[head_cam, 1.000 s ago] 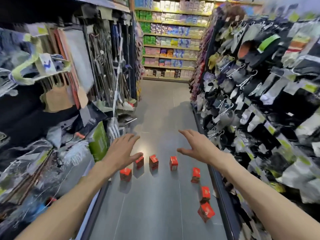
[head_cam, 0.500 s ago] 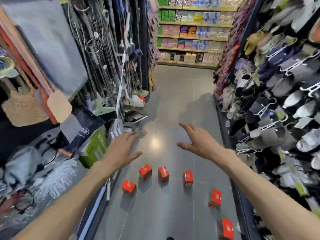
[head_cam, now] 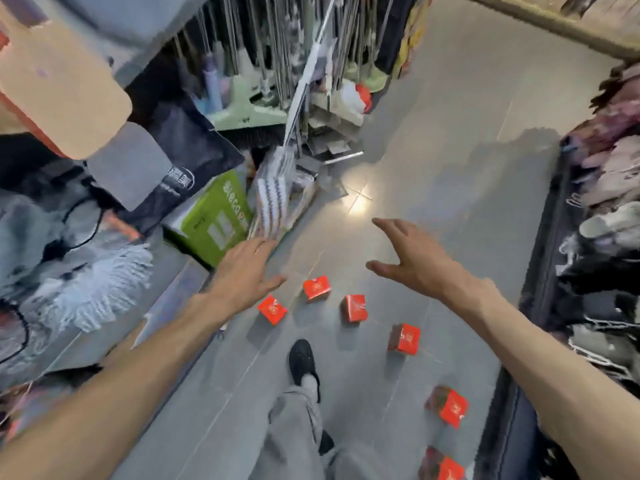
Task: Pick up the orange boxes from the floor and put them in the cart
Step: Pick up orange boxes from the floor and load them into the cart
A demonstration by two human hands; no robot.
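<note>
Six small orange-red cardboard boxes lie scattered on the grey tiled floor (head_cam: pixel 433 140) of a shop aisle, all below the two outstretched hands and none of them touched. The nearest box (head_cam: pixel 272 309) sits just under the thumb of the left hand (head_cam: pixel 242 275); a second box (head_cam: pixel 316 288) lies between the two hands, a third box (head_cam: pixel 354 308) beside it, and a fourth box (head_cam: pixel 404 339) rests below the right hand (head_cam: pixel 412 258). Two more, a fifth box (head_cam: pixel 449 407) and a sixth box (head_cam: pixel 443 466) cut by the lower edge, lie further back under the right forearm, close to the dark base of the shelving on that side. Both hands are released, fingers straight and spread, palms down, grasping nothing. A black shoe (head_cam: pixel 302 362) with a grey trouser leg (head_cam: pixel 294 434) stands on the floor between the forearms, just short of the boxes. Beyond the left hand stand a green cardboard carton (head_cam: pixel 211 220) and pale green brooms (head_cam: pixel 249 109) with metal handles; mop heads of grey fringe (head_cam: pixel 100 282) hang to its outer side. Blurred slippers (head_cam: pixel 609 216) hang on the rack outside the right hand.
</note>
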